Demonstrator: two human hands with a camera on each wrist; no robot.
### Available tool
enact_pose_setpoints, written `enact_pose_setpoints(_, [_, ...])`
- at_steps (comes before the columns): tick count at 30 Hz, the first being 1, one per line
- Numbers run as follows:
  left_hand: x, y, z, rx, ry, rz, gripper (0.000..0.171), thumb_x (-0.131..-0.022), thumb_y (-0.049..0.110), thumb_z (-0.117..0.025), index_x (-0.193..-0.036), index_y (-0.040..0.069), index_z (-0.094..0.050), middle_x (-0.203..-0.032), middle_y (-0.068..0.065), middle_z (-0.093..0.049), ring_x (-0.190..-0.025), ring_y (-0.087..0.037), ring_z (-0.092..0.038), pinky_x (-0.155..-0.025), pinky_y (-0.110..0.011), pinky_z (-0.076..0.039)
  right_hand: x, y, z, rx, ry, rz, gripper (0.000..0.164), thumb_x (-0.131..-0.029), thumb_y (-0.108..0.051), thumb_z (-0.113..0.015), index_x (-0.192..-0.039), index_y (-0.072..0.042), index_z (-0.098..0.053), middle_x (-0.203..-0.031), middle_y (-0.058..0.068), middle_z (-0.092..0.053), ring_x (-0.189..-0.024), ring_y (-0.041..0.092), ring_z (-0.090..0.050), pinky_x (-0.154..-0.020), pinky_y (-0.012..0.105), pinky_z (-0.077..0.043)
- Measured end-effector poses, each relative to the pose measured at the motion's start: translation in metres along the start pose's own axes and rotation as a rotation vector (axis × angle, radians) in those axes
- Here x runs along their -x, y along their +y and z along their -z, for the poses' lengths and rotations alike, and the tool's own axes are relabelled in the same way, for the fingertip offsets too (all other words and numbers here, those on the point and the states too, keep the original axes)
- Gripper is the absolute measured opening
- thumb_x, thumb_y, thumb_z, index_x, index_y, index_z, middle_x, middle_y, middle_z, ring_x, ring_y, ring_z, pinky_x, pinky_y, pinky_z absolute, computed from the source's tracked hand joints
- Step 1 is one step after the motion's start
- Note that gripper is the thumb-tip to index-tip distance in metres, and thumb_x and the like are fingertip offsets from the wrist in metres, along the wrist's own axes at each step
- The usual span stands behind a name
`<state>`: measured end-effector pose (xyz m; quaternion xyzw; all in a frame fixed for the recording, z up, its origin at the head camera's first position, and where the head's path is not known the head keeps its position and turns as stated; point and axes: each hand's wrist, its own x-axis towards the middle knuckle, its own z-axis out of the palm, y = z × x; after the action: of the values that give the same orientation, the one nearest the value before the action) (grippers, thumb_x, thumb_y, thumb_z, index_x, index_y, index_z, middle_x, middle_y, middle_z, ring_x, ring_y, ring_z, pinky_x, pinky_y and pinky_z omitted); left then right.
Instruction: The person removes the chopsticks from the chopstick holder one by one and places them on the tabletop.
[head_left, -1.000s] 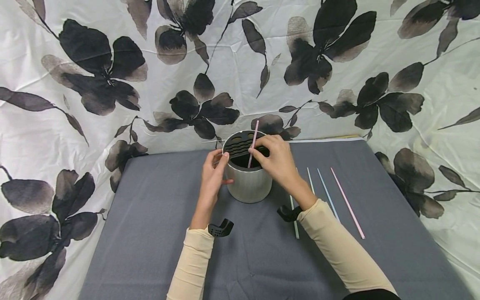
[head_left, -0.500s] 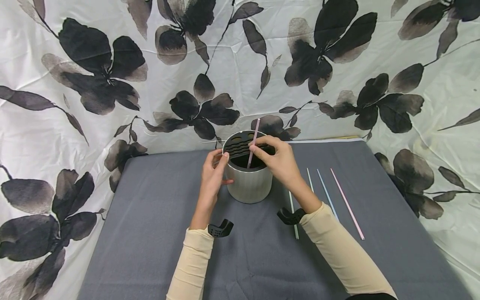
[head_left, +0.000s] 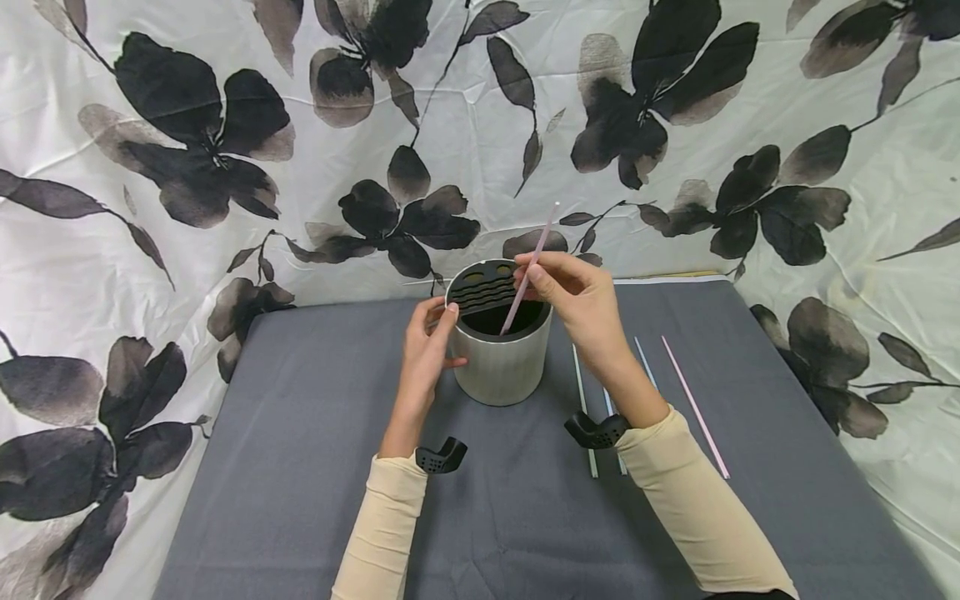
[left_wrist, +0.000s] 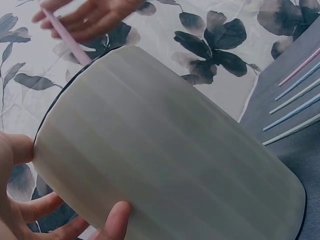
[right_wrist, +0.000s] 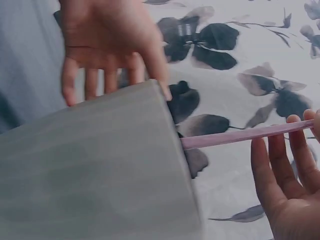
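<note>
A light grey cylindrical utensil holder with a dark slotted insert stands upright near the back of the cloth. My left hand grips its left side, thumb at the rim. Above the right part of the opening, my right hand pinches a pink chopstick between thumb and fingers. The chopstick leans to the right, its lower end inside the holder's open front section. In the right wrist view the pink chopstick runs from the rim to the fingers; its end inside is hidden.
Several more chopsticks lie to the right of the holder, among them a pink chopstick and a pale green chopstick; the right forearm partly covers some. Grey cloth covers the table. A floral sheet hangs close behind.
My right hand has shifted right and slightly up, drawing the pink chopstick higher and tilting it further right. My left hand has stayed on the utensil holder.
</note>
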<state>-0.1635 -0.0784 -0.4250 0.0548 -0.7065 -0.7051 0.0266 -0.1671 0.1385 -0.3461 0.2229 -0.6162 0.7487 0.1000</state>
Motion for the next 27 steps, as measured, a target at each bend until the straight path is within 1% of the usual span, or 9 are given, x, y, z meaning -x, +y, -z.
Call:
enact_pose_setpoints(5, [-0.001, 0.000, 0.000, 0.002, 0.000, 0.011, 0.051, -0.104, 0.044, -0.063, -0.147, 0.018, -0.054, -0.146, -0.009, -0.058, -0.133, -0.025, -0.057, -0.074, -0.061, -0.067, -0.004, -0.012, 0.003, -0.106, 0.059, 0.048, 0.020, -0.102, -0.001, -0.064, -0.118, 0.000, -0.076, -0.100, 0.006, -0.079, -0.093, 0.019, -0.077, -0.087, 0.033, -0.068])
enact_pose_setpoints(9, [-0.001, 0.003, -0.001, -0.005, -0.001, 0.028, 0.051, -0.106, 0.039, -0.061, -0.150, 0.015, -0.051, -0.148, -0.011, -0.056, -0.134, -0.026, -0.056, -0.079, -0.067, -0.064, -0.006, -0.022, 0.005, -0.161, 0.121, 0.109, 0.021, -0.101, 0.000, -0.063, -0.119, 0.003, -0.075, -0.096, 0.007, -0.079, -0.089, 0.020, -0.078, -0.085, 0.036, -0.068])
enact_pose_setpoints(12, [0.003, 0.010, -0.002, -0.015, -0.007, 0.042, 0.049, -0.108, 0.035, -0.059, -0.151, 0.012, -0.050, -0.149, -0.013, -0.055, -0.135, -0.027, -0.056, -0.082, -0.068, -0.063, -0.006, -0.028, 0.006, -0.191, 0.162, 0.158, 0.022, -0.102, -0.002, -0.063, -0.121, 0.005, -0.073, -0.094, 0.008, -0.079, -0.085, 0.020, -0.077, -0.080, 0.035, -0.069])
enact_pose_setpoints(15, [0.011, 0.023, -0.002, -0.023, -0.009, 0.049, 0.047, -0.108, 0.031, -0.058, -0.150, 0.010, -0.050, -0.148, -0.014, -0.055, -0.135, -0.027, -0.056, -0.084, -0.067, -0.063, -0.006, -0.033, 0.009, -0.217, 0.182, 0.186, 0.024, -0.102, -0.005, -0.064, -0.121, 0.006, -0.072, -0.092, 0.007, -0.077, -0.081, 0.019, -0.075, -0.075, 0.033, -0.068])
enact_pose_setpoints(17, [0.016, 0.029, -0.002, -0.021, -0.006, 0.047, 0.047, -0.108, 0.030, -0.058, -0.150, 0.009, -0.051, -0.148, -0.015, -0.055, -0.135, -0.028, -0.056, -0.083, -0.065, -0.064, -0.005, -0.034, 0.010, -0.223, 0.182, 0.187, 0.024, -0.102, -0.006, -0.064, -0.121, 0.007, -0.072, -0.090, 0.007, -0.076, -0.078, 0.018, -0.074, -0.072, 0.030, -0.068])
enact_pose_setpoints(20, [0.019, 0.034, -0.002, -0.013, -0.002, 0.044, 0.047, -0.108, 0.031, -0.059, -0.149, 0.009, -0.051, -0.148, -0.015, -0.056, -0.135, -0.029, -0.055, -0.081, -0.063, -0.065, -0.003, -0.034, 0.014, -0.212, 0.175, 0.171, 0.024, -0.102, -0.004, -0.064, -0.120, 0.008, -0.072, -0.088, 0.007, -0.075, -0.075, 0.018, -0.072, -0.069, 0.028, -0.067])
enact_pose_setpoints(22, [0.014, 0.024, -0.002, -0.005, 0.001, 0.031, 0.048, -0.107, 0.035, -0.061, -0.148, 0.012, -0.052, -0.147, -0.013, -0.056, -0.134, -0.028, -0.055, -0.076, -0.057, -0.068, -0.001, -0.031, 0.016, -0.216, 0.167, 0.155, 0.022, -0.102, -0.002, -0.063, -0.119, 0.008, -0.072, -0.087, 0.007, -0.074, -0.073, 0.017, -0.071, -0.067, 0.027, -0.067])
enact_pose_setpoints(25, [0.006, 0.009, -0.001, -0.002, 0.002, 0.018, 0.050, -0.105, 0.042, -0.063, -0.147, 0.017, -0.054, -0.146, -0.010, -0.057, -0.133, -0.025, -0.055, -0.073, -0.055, -0.068, 0.004, -0.027, 0.022, -0.245, 0.156, 0.127, 0.021, -0.101, 0.003, -0.062, -0.117, 0.010, -0.073, -0.086, 0.009, -0.074, -0.071, 0.018, -0.069, -0.065, 0.028, -0.066])
enact_pose_setpoints(27, [0.001, -0.001, -0.001, -0.002, 0.003, 0.007, 0.051, -0.103, 0.046, -0.064, -0.146, 0.019, -0.055, -0.145, -0.008, -0.058, -0.132, -0.024, -0.056, -0.069, -0.050, -0.069, 0.008, -0.024, 0.028, -0.242, 0.149, 0.102, 0.020, -0.100, 0.006, -0.063, -0.117, 0.011, -0.072, -0.086, 0.010, -0.073, -0.069, 0.018, -0.069, -0.064, 0.028, -0.066])
